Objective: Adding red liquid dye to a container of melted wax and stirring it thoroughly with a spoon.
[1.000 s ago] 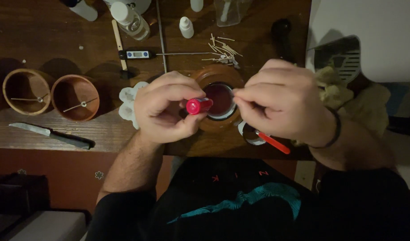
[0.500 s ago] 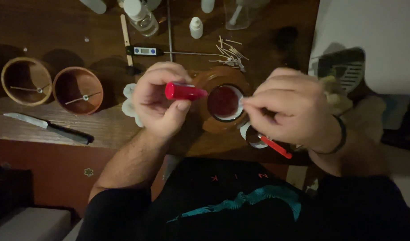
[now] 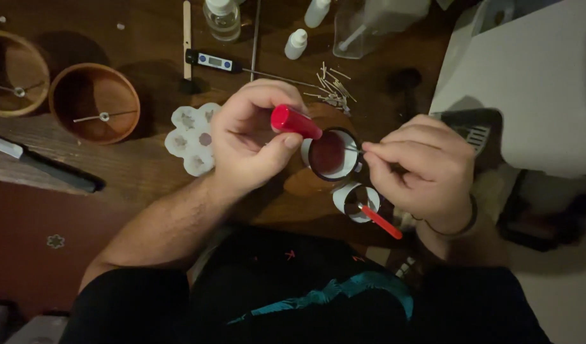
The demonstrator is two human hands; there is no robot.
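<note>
I see the left hand [image 3: 251, 150] clamped on a red vial [image 3: 295, 121], tipped over the small cup [image 3: 332, 155], whose inside already looks red. Right hand [image 3: 420, 169] pinches a thin wick [image 3: 351, 148] at the rim; the wooden bowls [image 3: 95, 102] far left hold only wicks, unfilled.

At the centre of the frame the left hand [image 3: 251, 143] grips a small red bottle [image 3: 295, 121], tilted over a white cup [image 3: 332, 155] of dark red liquid. The right hand [image 3: 423, 169] pinches a thin stick [image 3: 353, 148] at the cup's rim. Two terracotta pots [image 3: 95, 102] sit upper left.

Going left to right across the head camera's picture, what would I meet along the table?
Black-handled knife → terracotta pot → white flower-shaped mould → left hand holding red tube → cup of red liquid → right hand.
</note>
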